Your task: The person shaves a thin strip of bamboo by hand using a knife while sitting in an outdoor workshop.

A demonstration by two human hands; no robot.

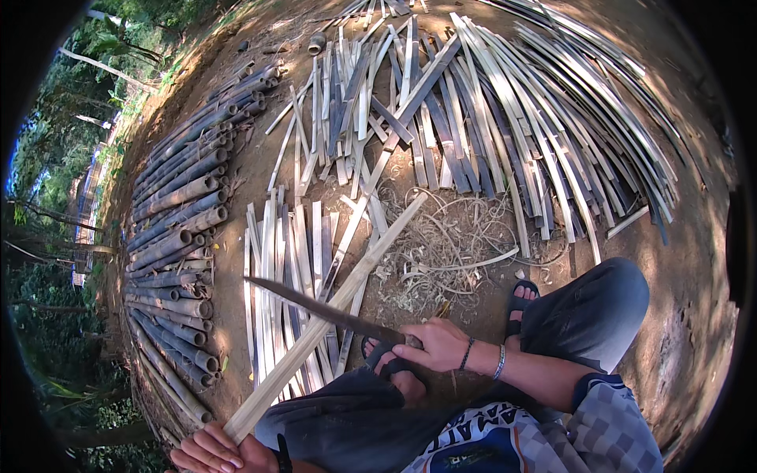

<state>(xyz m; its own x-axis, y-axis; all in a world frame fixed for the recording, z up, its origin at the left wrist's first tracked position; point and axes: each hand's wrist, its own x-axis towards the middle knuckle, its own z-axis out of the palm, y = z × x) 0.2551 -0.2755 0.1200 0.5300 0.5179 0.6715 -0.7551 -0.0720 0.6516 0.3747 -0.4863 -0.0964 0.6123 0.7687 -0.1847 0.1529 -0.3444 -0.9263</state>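
My left hand [217, 451], low at the left, is closed round the near end of a pale bamboo strip [292, 361]. The strip slants up and away to the right across my view. My right hand [434, 344] grips the handle of a long dark knife [323, 310], thumb along its top. The blade points left and crosses over the strip near its middle; I cannot tell whether its edge touches the strip. Most of the handle is hidden in my fist.
Curled shavings [441, 252] lie on the dirt ahead of my feet. Split bamboo strips [272, 276] are laid out just beyond my left leg, with a larger spread of strips [552, 134] farther off. Whole bamboo poles [185, 193] are stacked at the left, beside greenery.
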